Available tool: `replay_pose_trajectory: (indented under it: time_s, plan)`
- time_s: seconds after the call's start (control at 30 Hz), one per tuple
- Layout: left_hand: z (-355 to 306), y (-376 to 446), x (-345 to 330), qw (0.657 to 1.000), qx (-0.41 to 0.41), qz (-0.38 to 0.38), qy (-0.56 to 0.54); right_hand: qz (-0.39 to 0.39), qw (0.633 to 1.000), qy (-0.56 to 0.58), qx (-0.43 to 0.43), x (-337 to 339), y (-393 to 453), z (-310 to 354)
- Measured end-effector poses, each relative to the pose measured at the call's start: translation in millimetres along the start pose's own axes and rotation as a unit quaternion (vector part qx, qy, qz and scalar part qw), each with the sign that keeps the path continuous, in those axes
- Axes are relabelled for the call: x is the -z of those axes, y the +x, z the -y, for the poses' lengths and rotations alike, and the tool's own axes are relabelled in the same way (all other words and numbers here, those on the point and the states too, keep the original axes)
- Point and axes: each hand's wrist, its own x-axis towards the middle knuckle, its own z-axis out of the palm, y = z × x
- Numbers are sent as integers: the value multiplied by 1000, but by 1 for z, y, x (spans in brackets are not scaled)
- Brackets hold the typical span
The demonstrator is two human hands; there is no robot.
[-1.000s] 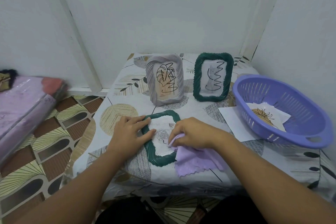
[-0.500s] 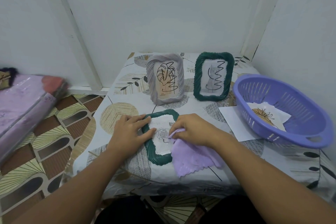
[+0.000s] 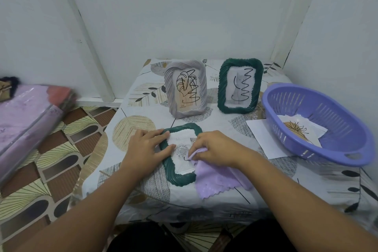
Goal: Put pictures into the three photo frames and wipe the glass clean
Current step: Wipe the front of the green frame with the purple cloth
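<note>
A dark green frame [image 3: 177,176] lies flat on the table near its front edge, with a rose picture under its glass. My left hand [image 3: 145,148] rests flat on the frame's left side, fingers straight. My right hand [image 3: 214,147] pinches a bunched lilac cloth [image 3: 216,180] against the glass; the cloth trails off to the lower right. Behind stand two upright frames with black scribbles on their glass: a grey one [image 3: 185,91] holding a leaf picture and a green one [image 3: 239,86] holding a cat picture.
A purple basket [image 3: 335,149] with a plant picture [image 3: 300,131] inside sits at the right on a white sheet [image 3: 262,139]. The patterned tablecloth [image 3: 131,133] covers a small table in a wall corner. A pink wrapped bundle [image 3: 26,120] lies on the floor at the left.
My right hand has slid the cloth a little across the lying frame's glass. My left hand stays pressed on the frame's left side.
</note>
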Motion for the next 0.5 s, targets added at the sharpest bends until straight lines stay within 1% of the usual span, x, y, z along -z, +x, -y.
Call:
replay_pose_trajectory:
  time_s: [0.07,0.1,0.2,0.27,0.3,0.4,0.43,0.5]
  plan:
    - [0,0,0,1000,0,0,-3,41,999,5,-5,7,-4,-2]
    - [1,0,0,1000,1,-3,-6,42,999,4,-6,8,-4,-3]
    - [1,0,-2,1000,-1,-7,-3,-18,1000,-12,-9,2,2,-1]
    - [1,0,-2,1000,-5,-7,0,-38,999,-23,-3,-5,5,1]
    - [1,0,-2,1000,-7,-9,0,-30,999,-20,0,-5,5,3]
    - [1,1,-1,1000,-6,-11,-1,43,999,3,-2,5,-2,2]
    - [1,0,-1,1000,-5,-9,1,53,999,4,-3,8,-2,1]
    - [1,0,-2,1000,-3,-6,4,30,1000,3,-4,7,1,0]
